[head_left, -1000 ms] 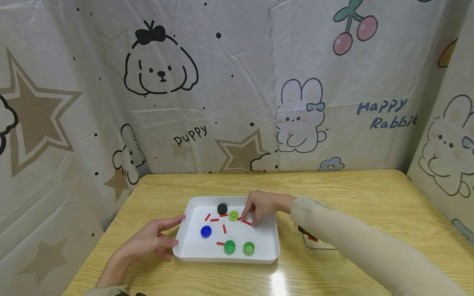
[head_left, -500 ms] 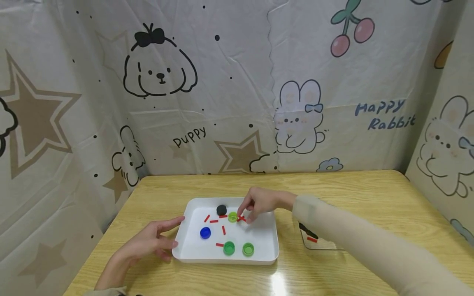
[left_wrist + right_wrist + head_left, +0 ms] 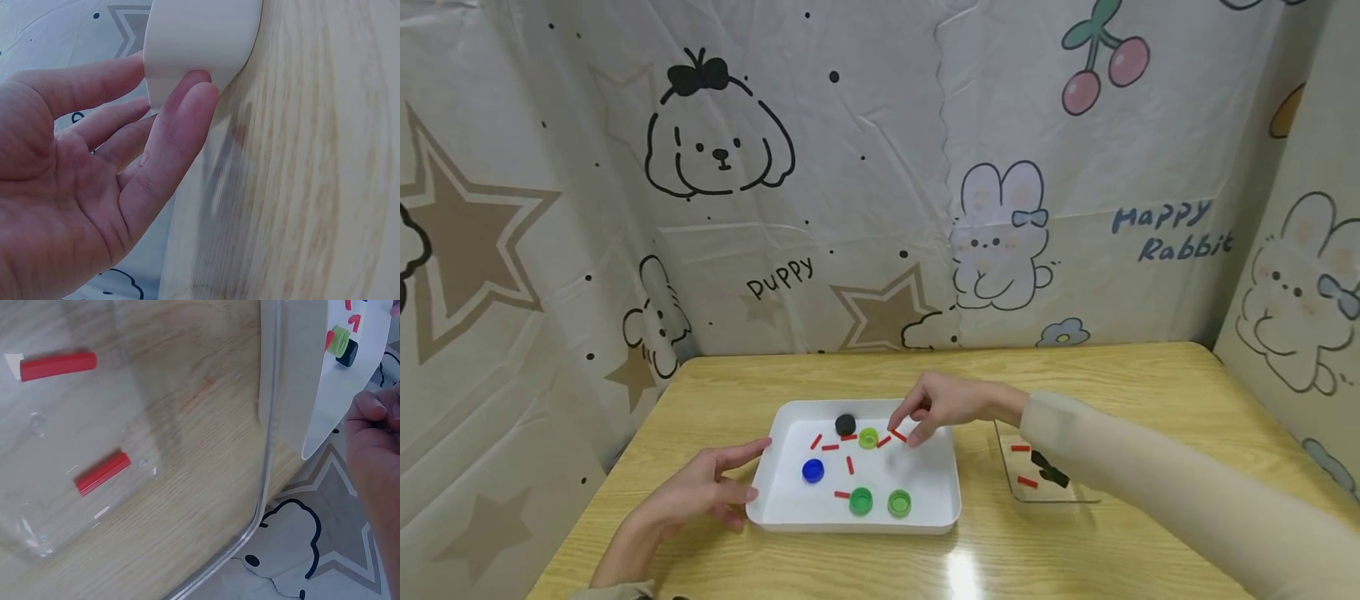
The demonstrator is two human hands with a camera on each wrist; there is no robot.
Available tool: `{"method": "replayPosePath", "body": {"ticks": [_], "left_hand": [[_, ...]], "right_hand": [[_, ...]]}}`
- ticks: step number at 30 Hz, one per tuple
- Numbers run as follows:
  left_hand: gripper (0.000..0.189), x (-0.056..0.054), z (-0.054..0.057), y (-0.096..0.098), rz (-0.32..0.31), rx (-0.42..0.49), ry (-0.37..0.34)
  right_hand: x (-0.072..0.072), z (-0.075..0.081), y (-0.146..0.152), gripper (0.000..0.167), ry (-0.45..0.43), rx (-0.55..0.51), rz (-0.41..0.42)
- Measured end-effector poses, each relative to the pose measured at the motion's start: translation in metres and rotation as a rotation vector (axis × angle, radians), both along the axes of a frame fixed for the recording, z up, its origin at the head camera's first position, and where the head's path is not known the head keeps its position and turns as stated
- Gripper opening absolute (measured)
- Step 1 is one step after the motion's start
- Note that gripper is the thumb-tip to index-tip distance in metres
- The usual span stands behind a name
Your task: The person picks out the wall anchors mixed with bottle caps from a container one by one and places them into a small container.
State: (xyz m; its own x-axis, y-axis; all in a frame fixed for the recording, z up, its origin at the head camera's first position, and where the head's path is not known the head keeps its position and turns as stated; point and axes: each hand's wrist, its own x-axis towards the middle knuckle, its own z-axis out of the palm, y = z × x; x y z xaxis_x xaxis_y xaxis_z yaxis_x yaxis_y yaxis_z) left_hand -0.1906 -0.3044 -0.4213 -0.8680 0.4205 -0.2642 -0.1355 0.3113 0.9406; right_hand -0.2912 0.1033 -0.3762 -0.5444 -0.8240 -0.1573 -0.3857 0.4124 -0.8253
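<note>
A white tray (image 3: 801, 510) on the table holds several bottle-cap-like discs: black (image 3: 846, 425), yellow-green (image 3: 868, 437), blue (image 3: 813, 471), green (image 3: 861, 501) and light green (image 3: 898, 502). Short red sticks lie scattered among them. Above the tray's right part, my right hand (image 3: 951, 402) pinches one red stick (image 3: 898, 435) lengthwise between thumb and index finger. My left hand (image 3: 700, 485) touches the tray's left side with mostly straight fingers; the left wrist view shows fingertips against the tray's outer wall (image 3: 200, 37).
Right of the tray stands a clear container (image 3: 1060, 500) with red sticks (image 3: 59, 365) and black pieces (image 3: 1049, 469), partly under the right forearm. A printed curtain (image 3: 865, 208) hangs behind the wooden table (image 3: 820, 375).
My right hand lifts a red stick and shifts slightly right and back. More of the clear container comes into view. The left hand stays at the tray.
</note>
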Motion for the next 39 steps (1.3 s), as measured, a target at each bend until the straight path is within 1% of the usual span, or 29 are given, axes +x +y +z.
{"method": "replayPosePath", "body": {"ticks": [5, 13, 21, 28, 32, 39], "left_hand": [[0.08, 0.0, 0.003, 0.001, -0.003, -0.01, 0.003], [0.081, 0.001, 0.0, 0.0, 0.016, -0.02, -0.006], [0.081, 0.0, 0.003, 0.002, 0.014, -0.036, 0.01], [0.081, 0.0, 0.002, 0.002, 0.015, -0.032, 0.001], [0.08, 0.0, 0.002, 0.002, 0.021, -0.035, -0.001], [0.08, -0.001, 0.001, 0.003, 0.024, -0.036, 0.0]], "right_hand": [[0.005, 0.007, 0.011, 0.029, -0.019, -0.021, -0.008], [0.012, 0.019, 0.034, 0.029, 0.007, -0.034, -0.041], [0.024, 0.03, 0.064, 0.028, 0.024, -0.05, -0.082], [0.035, 0.031, 0.093, 0.032, 0.006, -0.062, -0.124], [0.04, 0.03, 0.108, 0.033, 0.012, -0.074, -0.14], [0.05, 0.031, 0.132, 0.031, 0.031, -0.057, -0.212]]}}
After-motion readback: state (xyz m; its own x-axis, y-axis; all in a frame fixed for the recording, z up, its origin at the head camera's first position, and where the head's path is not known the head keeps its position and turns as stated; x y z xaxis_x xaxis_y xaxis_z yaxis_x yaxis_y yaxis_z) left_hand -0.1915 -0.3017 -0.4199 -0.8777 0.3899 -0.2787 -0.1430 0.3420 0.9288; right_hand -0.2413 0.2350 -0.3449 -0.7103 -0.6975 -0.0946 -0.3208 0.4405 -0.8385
